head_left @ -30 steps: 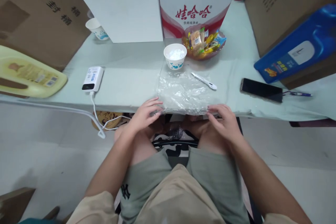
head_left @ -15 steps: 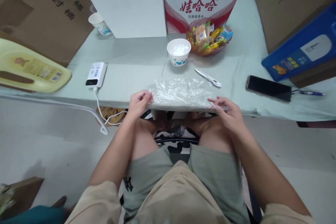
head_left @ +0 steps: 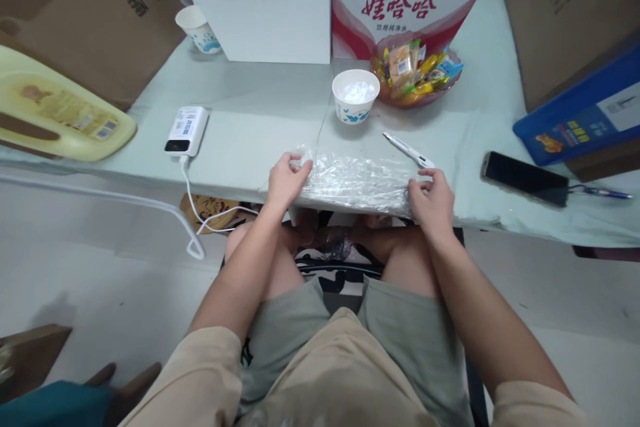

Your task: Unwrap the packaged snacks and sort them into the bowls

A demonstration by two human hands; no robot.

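We have crinkly clear plastic (head_left: 357, 179) lying flat along the front edge of the table (head_left: 255, 107), between our two hands. Our left hand (head_left: 288, 180) touches its left end and our right hand (head_left: 433, 200) touches its right end. The fingers on both hands are curled, but we can't tell if they pinch the plastic tight. Behind it stands a paper cup (head_left: 353, 113) with white stuff inside. Just beside the cup, a reddish see-through bowl (head_left: 411, 100) holds wrapped snacks (head_left: 403, 65). Another paper cup (head_left: 200, 32) is near the white box (head_left: 270, 7); we can't see what it holds. A yellow jug (head_left: 65, 103) is far left.
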